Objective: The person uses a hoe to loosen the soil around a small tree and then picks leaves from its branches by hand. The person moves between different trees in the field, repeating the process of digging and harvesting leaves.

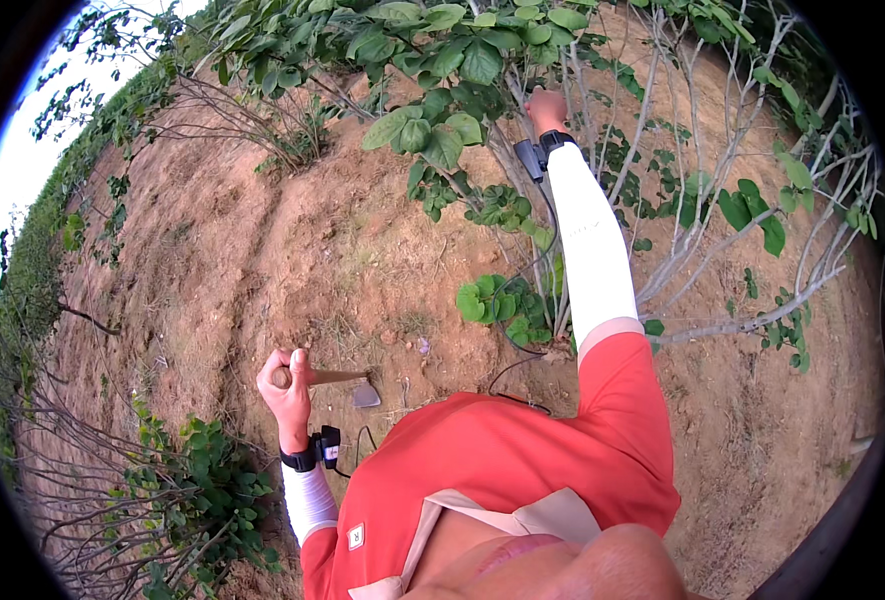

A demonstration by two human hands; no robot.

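My left hand is closed around the wooden handle of a small hoe. The handle's rounded end shows at the fist, and its flat metal blade is over the soil on the far side. My right arm stretches out into a leafy shrub. At its end my right hand has its fingers curled at the shrub's pale stems, seemingly around one; the grip itself is partly hidden. Both wrists carry black straps with small devices, and a thin black cable hangs from the right one.
Bare reddish-brown sloping soil with dry grass lies around me. A low leafy bush stands at the lower left, another shrub at the upper left. Thin pale branches spread low on the right. Round-leaved growth sits at the near shrub's base.
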